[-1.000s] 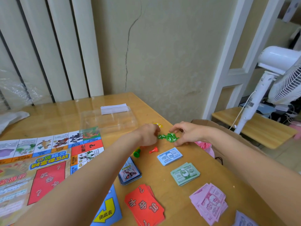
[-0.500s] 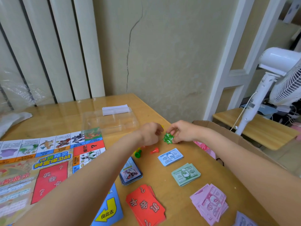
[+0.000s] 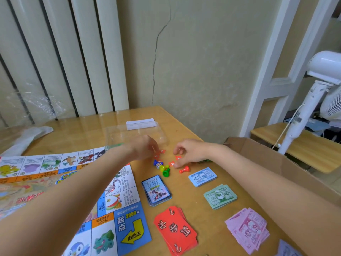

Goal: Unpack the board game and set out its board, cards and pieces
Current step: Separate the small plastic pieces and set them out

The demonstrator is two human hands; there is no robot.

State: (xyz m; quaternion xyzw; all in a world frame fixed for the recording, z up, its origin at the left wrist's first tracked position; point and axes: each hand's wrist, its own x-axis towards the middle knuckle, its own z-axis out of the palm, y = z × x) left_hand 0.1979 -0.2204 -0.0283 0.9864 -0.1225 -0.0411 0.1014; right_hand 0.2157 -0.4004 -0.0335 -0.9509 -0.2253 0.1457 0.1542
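Hands at far tabletop (image 3: 188,200): left hand (image 3: 145,147) and right hand (image 3: 186,152) each pinch small red tokens (image 3: 162,151). Advise spreading tokens flat, apart from pawns (image 3: 165,169).

Red question-mark card stack (image 3: 175,231), blue illustrated card stack (image 3: 156,190), light blue banknotes (image 3: 202,176), green banknotes (image 3: 220,196), pink banknotes (image 3: 247,230), red pawn (image 3: 184,169), green pawn (image 3: 166,172), yellow-green pawn (image 3: 163,167), multicoloured paper game board (image 3: 60,204)
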